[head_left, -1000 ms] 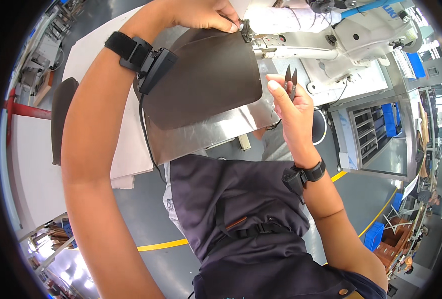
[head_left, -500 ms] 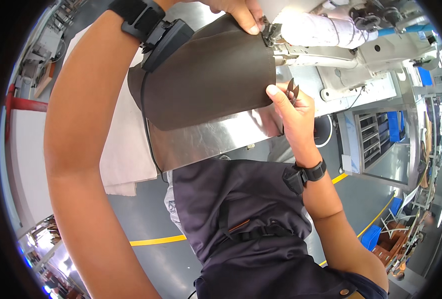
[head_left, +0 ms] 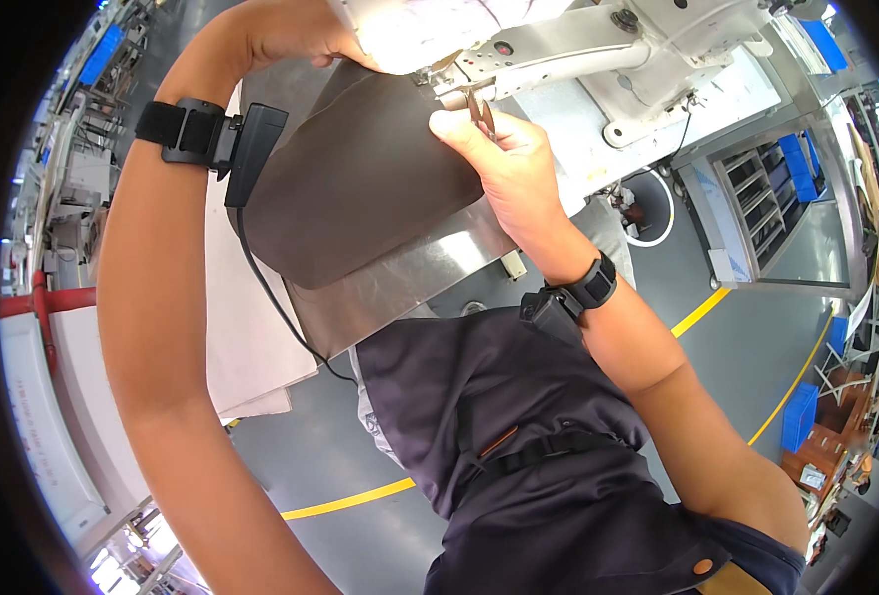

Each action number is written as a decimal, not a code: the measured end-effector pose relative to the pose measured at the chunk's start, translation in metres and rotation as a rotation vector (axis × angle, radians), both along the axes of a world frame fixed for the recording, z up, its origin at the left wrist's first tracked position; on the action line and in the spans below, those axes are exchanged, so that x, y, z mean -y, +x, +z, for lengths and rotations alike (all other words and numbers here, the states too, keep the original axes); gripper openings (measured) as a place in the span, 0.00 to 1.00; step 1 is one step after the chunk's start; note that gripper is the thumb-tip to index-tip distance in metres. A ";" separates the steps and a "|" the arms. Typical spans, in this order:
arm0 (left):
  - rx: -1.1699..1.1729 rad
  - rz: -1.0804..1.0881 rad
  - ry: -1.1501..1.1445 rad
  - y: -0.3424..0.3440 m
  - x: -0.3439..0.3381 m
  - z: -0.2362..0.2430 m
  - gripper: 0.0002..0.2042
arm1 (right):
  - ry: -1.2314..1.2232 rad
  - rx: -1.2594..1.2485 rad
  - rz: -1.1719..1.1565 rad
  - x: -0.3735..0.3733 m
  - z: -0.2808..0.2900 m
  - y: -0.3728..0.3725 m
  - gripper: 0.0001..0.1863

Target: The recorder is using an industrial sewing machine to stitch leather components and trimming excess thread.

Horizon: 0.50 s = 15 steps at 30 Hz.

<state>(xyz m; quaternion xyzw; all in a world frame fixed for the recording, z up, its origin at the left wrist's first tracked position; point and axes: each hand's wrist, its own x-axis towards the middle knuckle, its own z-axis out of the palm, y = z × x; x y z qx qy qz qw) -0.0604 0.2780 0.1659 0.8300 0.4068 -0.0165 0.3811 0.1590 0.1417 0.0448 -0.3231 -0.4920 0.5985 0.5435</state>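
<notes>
A dark brown flexible panel [head_left: 350,198] lies on the steel work plate [head_left: 410,290] under the sewing machine [head_left: 559,55]. My left hand [head_left: 301,35] is at the panel's top edge, its fingers mostly hidden by the machine's white wrapped cylinder [head_left: 439,25]. My right hand [head_left: 509,169] is closed around dark thread snips [head_left: 479,111], blades pointing up beside the needle area, with the thumb over the panel's right part.
Pale sheets [head_left: 251,367] are stacked left of the plate, beside a red pipe [head_left: 48,297]. To the right stand a white-rimmed bin [head_left: 670,198], a metal cabinet [head_left: 757,218] and blue crates [head_left: 799,416].
My right hand has moved up and left over the panel toward the needle area, carrying the snips. My left fingertips, earlier visible pinching the panel's edge, are now mostly hidden.
</notes>
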 end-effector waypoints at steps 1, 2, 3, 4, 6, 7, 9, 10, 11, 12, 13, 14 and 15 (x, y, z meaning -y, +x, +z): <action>-0.006 0.010 0.000 0.000 -0.001 0.000 0.19 | -0.026 -0.014 0.000 0.000 0.000 0.000 0.13; -0.011 0.021 0.000 -0.001 -0.001 0.000 0.19 | -0.034 -0.021 -0.003 0.001 0.001 0.001 0.13; -0.017 0.028 -0.003 -0.001 -0.002 0.000 0.19 | -0.042 -0.021 0.008 0.001 0.002 0.002 0.13; -0.022 0.035 -0.002 -0.002 -0.003 -0.001 0.19 | -0.050 -0.019 0.020 0.001 0.002 0.003 0.14; -0.030 0.049 -0.004 -0.003 -0.004 -0.001 0.20 | -0.054 -0.019 0.036 0.001 0.003 0.005 0.14; -0.035 0.056 -0.003 -0.004 -0.005 0.001 0.20 | -0.054 -0.010 0.055 0.001 0.004 0.006 0.14; -0.036 0.076 -0.004 -0.007 -0.005 0.001 0.20 | -0.063 -0.018 0.061 0.000 0.004 0.005 0.14; -0.037 0.086 -0.003 -0.009 -0.005 0.002 0.20 | -0.078 -0.015 0.057 0.000 0.004 0.004 0.14; -0.039 0.092 -0.002 -0.010 -0.005 0.002 0.20 | -0.070 -0.029 0.065 0.000 0.004 0.003 0.14; -0.044 0.099 -0.002 -0.012 -0.006 0.002 0.20 | -0.085 -0.042 0.054 0.000 0.004 0.003 0.14; -0.044 0.106 -0.004 -0.013 -0.006 0.002 0.20 | -0.091 -0.060 0.044 0.000 0.005 0.002 0.14; -0.046 0.115 -0.004 -0.014 -0.006 0.002 0.20 | -0.103 -0.061 0.039 0.000 0.006 0.002 0.14; -0.047 0.118 -0.003 -0.015 -0.007 0.002 0.20 | -0.126 -0.065 0.044 0.000 0.007 0.002 0.14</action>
